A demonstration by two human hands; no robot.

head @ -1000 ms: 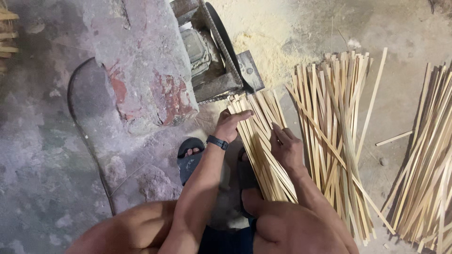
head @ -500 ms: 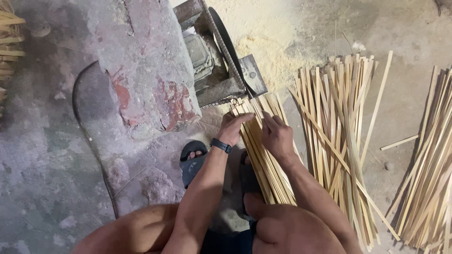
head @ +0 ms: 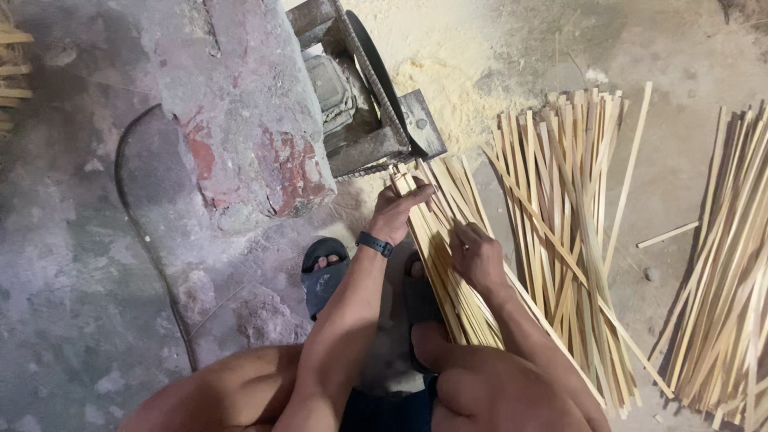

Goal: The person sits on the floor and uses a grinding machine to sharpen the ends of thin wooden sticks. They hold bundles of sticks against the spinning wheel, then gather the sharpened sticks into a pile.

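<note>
Several thin bamboo strips (head: pixel 438 256) lie as one bundle between the person's knees, and their far ends point at the small metal machine (head: pixel 370 108). The left hand (head: pixel 398 212) rests on the bundle close to the machine, its fingers together and stretched flat over the strip ends; whether they pinch one single strip I cannot tell. The right hand (head: pixel 475 258) sits on the same bundle, a little further from the machine, with the fingers bent and pressing on the strips. A dark band (head: pixel 374 244) is on the left wrist.

The step in hand seems to be the guiding of strip ends into the machine's opening. I judge that the next move calls for keeping one strip straight and in line with that opening, while the other hand holds the rest of the bundle quiet.

To the right of the machine a second pile of strips (head: pixel 564 232) lies on the ground, and beyond it a third pile (head: pixel 732 264). Pale sawdust (head: pixel 448 64) is spread behind the machine. To the machine's left stands a rough block with red patches (head: pixel 256 120). A foot in a dark sandal (head: pixel 323 272) is just in front of this block.
</note>
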